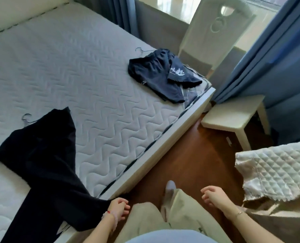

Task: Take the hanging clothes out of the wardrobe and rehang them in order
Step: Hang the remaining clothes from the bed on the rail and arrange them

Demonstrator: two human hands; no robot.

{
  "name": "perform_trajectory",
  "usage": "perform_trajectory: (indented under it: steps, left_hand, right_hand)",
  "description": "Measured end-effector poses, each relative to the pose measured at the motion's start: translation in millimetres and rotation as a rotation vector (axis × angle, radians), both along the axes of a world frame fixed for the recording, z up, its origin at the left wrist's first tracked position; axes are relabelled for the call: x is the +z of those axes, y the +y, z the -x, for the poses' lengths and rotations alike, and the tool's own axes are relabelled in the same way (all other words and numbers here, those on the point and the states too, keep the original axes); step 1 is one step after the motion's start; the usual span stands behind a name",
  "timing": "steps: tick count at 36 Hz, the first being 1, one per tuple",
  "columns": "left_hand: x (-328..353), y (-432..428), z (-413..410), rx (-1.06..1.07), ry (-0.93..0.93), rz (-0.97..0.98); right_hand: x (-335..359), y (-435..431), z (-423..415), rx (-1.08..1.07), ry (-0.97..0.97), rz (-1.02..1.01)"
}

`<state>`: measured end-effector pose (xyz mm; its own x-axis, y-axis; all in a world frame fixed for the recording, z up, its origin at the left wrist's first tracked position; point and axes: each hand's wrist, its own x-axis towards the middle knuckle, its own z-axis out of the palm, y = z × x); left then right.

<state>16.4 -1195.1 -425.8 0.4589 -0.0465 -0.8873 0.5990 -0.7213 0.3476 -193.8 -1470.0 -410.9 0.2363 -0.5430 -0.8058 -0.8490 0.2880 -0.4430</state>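
The person's pale top (pixel 170 238) fills the bottom edge, with beige trousers (pixel 145 220) just above it over the brown floor (pixel 194 155). The left hand (pixel 118 207) hangs at lower centre and the right hand (pixel 214 195) at lower right. The fingers of both are loosely curled and neither hand grips anything.

The black garment (pixel 40 163) lies on the bed (pixel 93 76) at lower left. One end trails over the bed's edge and stops just beside the left hand; whether they touch cannot be told. From that hand the cloth runs up and to the left, and its long axis slants toward the hanger hook (pixel 25 118) at the frame's left middle. The hook is therefore the part farthest from the hand.

The navy garment (pixel 156 76) is crumpled at upper centre near the bed's far corner, well apart from both hands. Its own wire hook (pixel 140 49) points to the upper left.

The left hand is much the nearer to the black garment. The right hand is over the floor, near a quilted cloth (pixel 277 171) at the right edge. Both garments seem to be out of the wardrobe, which is not in view. Picking up the black one by its hanger would likely mean a reach up and left across the mattress.
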Motion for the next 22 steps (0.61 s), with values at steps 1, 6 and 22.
perform_trajectory:
  steps: [1,6,22]
  left_hand:
    - [-1,-8,-3,0.011,-0.001,-0.017]
    - [-11,-47,-22,0.045,-0.009,-0.071]
    - [-44,-218,-117,0.168,0.017,-0.085]
  right_hand:
    - [3,-22,-13,0.031,-0.008,0.018]
    - [22,-110,-78,0.109,-0.065,0.055]
    - [1,-278,-182,0.115,0.044,-0.059]
